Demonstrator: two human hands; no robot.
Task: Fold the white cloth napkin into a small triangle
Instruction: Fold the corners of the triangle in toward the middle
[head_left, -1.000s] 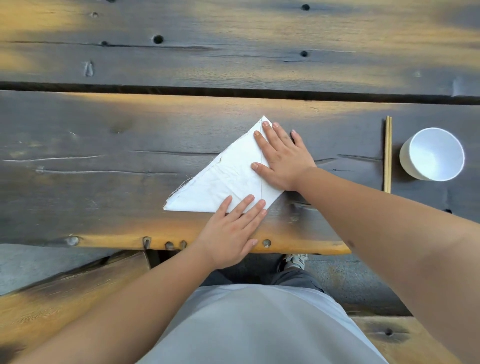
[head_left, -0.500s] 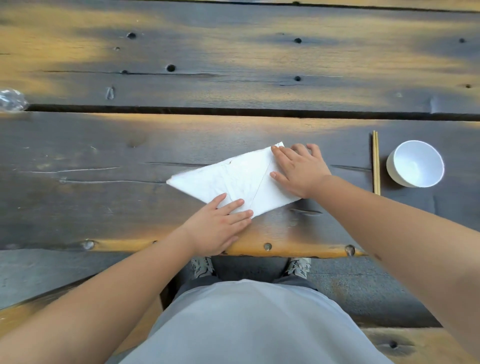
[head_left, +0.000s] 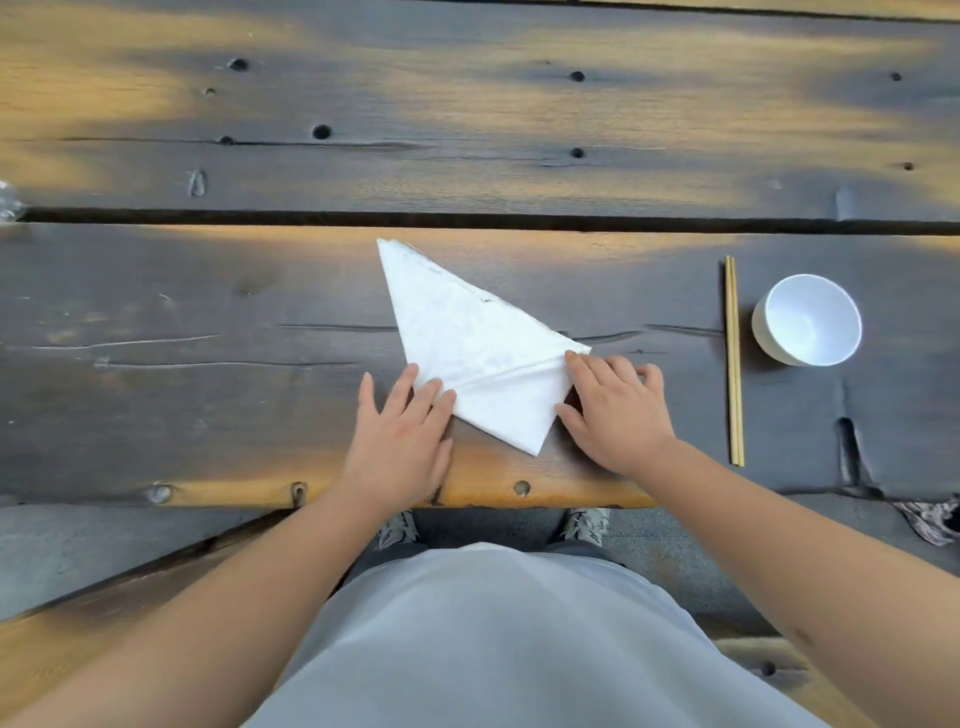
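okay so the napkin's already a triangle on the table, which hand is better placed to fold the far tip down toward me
Probably the left hand. Its fingers lie flat on the white cloth napkin at the left edge, which runs straight up to the far tip. The right hand is at the right corner, farther from the tip, and could press there.

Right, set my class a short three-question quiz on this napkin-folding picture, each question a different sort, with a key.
1. True or false: the chopsticks lie between the folded white napkin and the white bowl.
2. Which hand touches the napkin's right corner? A) left hand B) right hand
3. Fill in: the napkin's longest point aims toward the table's ____ edge, near or far.

Key: 1 true; 2 B; 3 far.
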